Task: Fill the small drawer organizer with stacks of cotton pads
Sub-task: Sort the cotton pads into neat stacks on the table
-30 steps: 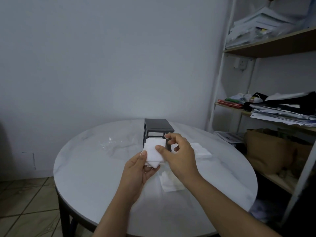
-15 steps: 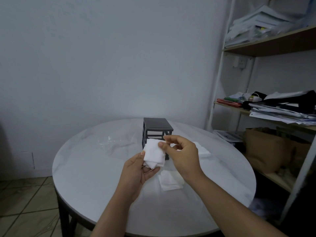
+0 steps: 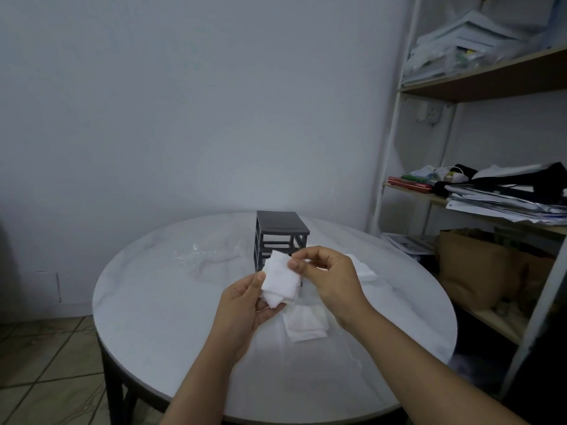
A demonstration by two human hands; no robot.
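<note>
A small dark grey drawer organizer [image 3: 280, 231] stands on the far middle of the round white table [image 3: 171, 317]; its open frame faces me. In front of it my left hand [image 3: 245, 305] holds a stack of white cotton pads [image 3: 280, 280] from below with thumb and fingers. My right hand [image 3: 328, 277] pinches the stack's upper right edge between thumb and forefinger. Another pile of cotton pads [image 3: 303, 325] lies on the table under my hands. More white pads [image 3: 363, 271] lie to the right of the organizer, partly hidden by my right hand.
Crumpled clear plastic wrap [image 3: 196, 256] lies left of the organizer. A shelf unit [image 3: 491, 81] with papers and clutter stands at the right. A brown cardboard box [image 3: 478, 268] sits low beside the table. Tiled floor [image 3: 46, 363] shows at the left.
The stack in my hands has tilted slightly and my right thumb and forefinger have shifted along its upper edge. Both hands stay in front of the organizer.
</note>
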